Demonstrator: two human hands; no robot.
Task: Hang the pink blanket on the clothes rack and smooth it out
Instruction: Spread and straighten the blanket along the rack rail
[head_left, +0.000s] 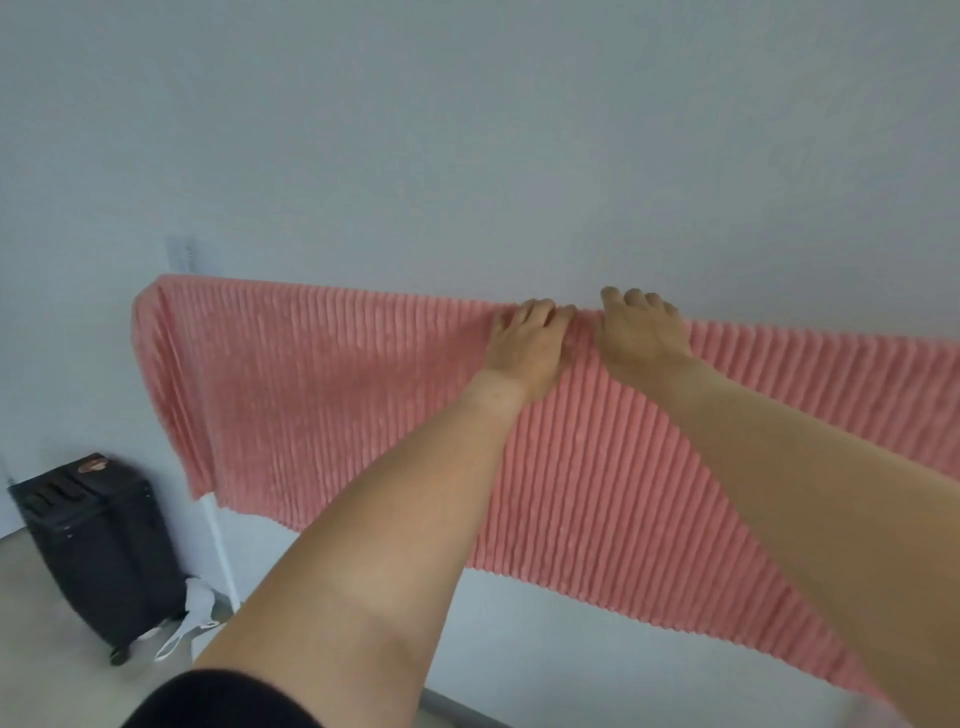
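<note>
At the far left, a black suitcase (98, 551) stands on the floor (47, 649) against the pale wall (467, 130), with a white bag (195, 618) crumpled at its foot. Just to its right a white upright post of the clothes rack (221, 551) shows below the hanging cloth; the rack's top bar is hidden.

The pink blanket (337, 405), ribbed in narrow vertical ridges, hangs draped over the top of the rack and runs from its folded left end, near the wall socket (182, 254), across to the right edge of the view. Its front half hangs down towards the camera, with the lower hem sloping down to the right.

Near the middle of the blanket's top edge, the left hand (530, 343) lies on the fabric with its fingers bent over the fold, gripping the cloth, which is bunched slightly under them. Just beside it, almost touching, the right hand (644, 332) rests on the same top edge with its fingers curled over the fold to the far side. Both bare forearms stretch up from the lower frame, and a black sleeve (218, 701) shows at the bottom left.
</note>
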